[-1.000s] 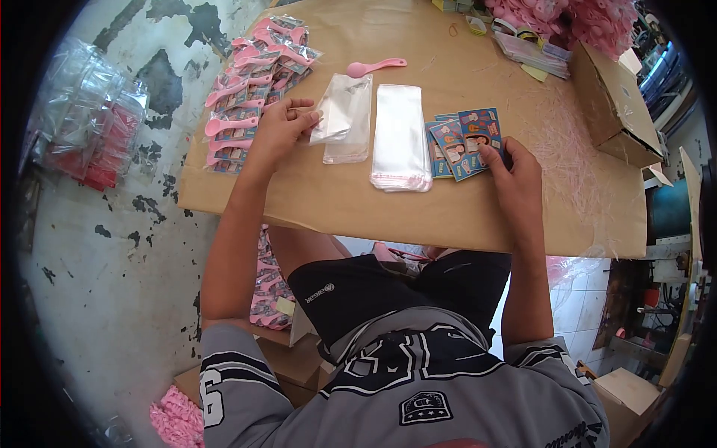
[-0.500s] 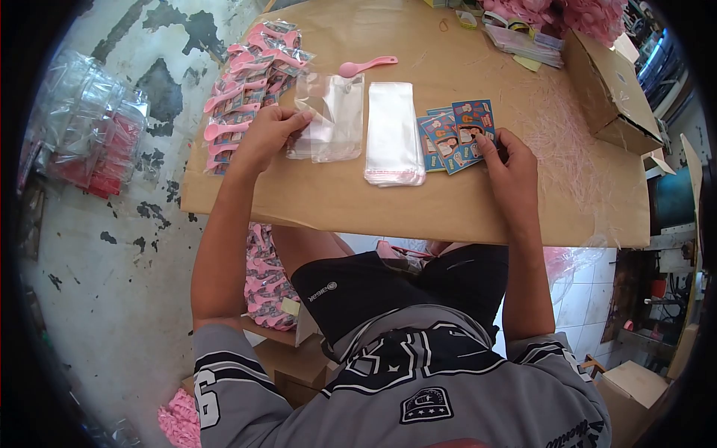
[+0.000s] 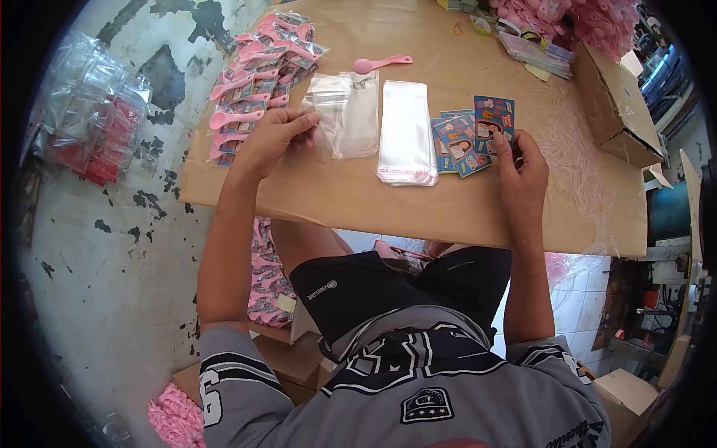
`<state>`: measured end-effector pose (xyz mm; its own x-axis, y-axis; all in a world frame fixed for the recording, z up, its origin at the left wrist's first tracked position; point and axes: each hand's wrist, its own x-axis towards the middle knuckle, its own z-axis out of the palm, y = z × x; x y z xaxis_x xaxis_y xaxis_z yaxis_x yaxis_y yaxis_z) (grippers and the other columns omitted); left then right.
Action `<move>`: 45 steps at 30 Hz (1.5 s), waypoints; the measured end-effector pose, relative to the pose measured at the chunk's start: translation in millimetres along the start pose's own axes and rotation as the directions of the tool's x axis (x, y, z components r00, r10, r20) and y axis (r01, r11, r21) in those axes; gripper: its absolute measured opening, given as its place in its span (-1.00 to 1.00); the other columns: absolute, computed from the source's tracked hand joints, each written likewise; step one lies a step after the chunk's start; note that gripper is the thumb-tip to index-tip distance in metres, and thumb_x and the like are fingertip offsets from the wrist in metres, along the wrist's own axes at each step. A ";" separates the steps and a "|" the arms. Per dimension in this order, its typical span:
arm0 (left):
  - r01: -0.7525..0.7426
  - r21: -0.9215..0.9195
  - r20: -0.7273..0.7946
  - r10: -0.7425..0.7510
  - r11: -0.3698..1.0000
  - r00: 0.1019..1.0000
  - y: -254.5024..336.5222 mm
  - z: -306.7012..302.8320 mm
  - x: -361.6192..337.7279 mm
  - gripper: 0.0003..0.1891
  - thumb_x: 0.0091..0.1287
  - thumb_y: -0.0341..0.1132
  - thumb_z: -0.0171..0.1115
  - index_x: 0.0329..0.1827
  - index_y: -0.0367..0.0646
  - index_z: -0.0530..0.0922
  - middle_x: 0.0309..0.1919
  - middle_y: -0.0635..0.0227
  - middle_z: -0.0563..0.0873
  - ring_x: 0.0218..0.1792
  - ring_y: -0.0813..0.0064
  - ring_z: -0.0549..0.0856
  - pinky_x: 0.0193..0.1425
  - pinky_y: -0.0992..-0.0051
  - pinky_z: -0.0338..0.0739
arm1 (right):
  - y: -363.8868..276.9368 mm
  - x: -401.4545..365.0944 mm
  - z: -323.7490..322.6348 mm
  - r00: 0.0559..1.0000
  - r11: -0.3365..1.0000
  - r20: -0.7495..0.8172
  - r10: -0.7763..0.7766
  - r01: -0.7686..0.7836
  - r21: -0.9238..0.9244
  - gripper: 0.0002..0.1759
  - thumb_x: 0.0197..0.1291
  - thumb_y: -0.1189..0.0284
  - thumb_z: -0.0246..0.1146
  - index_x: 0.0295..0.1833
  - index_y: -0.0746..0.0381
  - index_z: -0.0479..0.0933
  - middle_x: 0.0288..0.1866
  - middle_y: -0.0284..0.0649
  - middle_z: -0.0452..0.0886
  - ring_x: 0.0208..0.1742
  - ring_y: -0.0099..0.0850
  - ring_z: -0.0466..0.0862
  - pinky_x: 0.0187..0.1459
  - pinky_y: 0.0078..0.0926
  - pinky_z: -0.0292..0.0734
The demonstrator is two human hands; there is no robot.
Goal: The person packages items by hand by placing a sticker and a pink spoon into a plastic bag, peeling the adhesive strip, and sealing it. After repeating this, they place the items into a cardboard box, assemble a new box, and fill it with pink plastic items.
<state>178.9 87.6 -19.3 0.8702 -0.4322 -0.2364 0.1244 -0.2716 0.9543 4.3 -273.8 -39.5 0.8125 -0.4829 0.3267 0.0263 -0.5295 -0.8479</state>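
Observation:
My left hand (image 3: 278,143) pinches the left edge of a clear plastic bag (image 3: 357,123), thumb on top. That bag lies over other clear bags on the table. In my right hand (image 3: 520,170), thumb and fingers grip a blue printed card (image 3: 494,112) by its lower part. Just left of it, several similar cards (image 3: 459,145) lie fanned out and overlapping. Between the hands sits a neat stack of clear plastic sleeves (image 3: 408,134). A pink spoon (image 3: 382,63) lies beyond the bags, its handle pointing right.
Packed pink spoons with cards (image 3: 237,119) are piled along the table's left side. An open cardboard box (image 3: 616,104) stands at the right, near pink items (image 3: 553,22) and pinkish plastic strips (image 3: 575,157). More packs (image 3: 269,280) fill a box below the table edge.
The view has shifted, so the table's contents appear farther right. My right hand has drawn its card slightly right, off the fanned cards. My left hand stays at the bag's edge.

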 end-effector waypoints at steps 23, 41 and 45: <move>-0.381 -0.539 -0.395 0.173 0.751 0.902 14.3 38.5 -35.9 -0.75 0.59 -0.35 0.28 0.22 -0.27 0.65 0.06 0.14 0.83 0.08 0.34 0.85 0.14 0.46 0.79 | -75.1 -23.0 76.0 0.912 0.935 0.275 -0.304 0.231 0.268 -0.88 0.41 0.45 0.37 -0.08 0.28 0.61 -0.32 -0.20 0.70 -0.31 -0.38 0.65 -0.29 -0.40 0.45; -0.408 -0.754 -0.356 0.201 0.516 0.913 10.8 157.7 -42.6 -0.70 0.61 -0.38 0.25 0.29 -0.31 0.57 0.24 -0.07 0.74 0.18 0.28 0.80 0.28 0.29 0.77 | -53.4 -32.3 49.8 0.860 0.779 0.508 0.052 -0.353 0.518 -0.77 0.53 0.34 0.34 0.02 0.32 0.64 -0.34 -0.45 0.62 -0.45 -0.74 0.51 -0.42 -0.69 0.40; -0.390 -0.736 -0.325 0.216 0.554 0.921 15.6 163.7 -47.9 -0.68 0.60 -0.39 0.26 0.31 -0.35 0.55 0.22 -0.09 0.74 0.15 0.28 0.81 0.22 0.31 0.80 | -50.5 -21.1 38.4 0.791 0.858 0.612 0.003 -0.316 0.404 -0.77 0.51 0.36 0.36 0.03 0.34 0.63 -0.34 -0.42 0.65 -0.43 -0.72 0.56 -0.42 -0.66 0.43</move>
<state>61.0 -36.7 -23.1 0.9830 -0.1770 0.0479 0.0804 0.6506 0.7551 8.2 -210.1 -19.6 0.9990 0.0439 0.0005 0.0014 -0.0202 -0.9998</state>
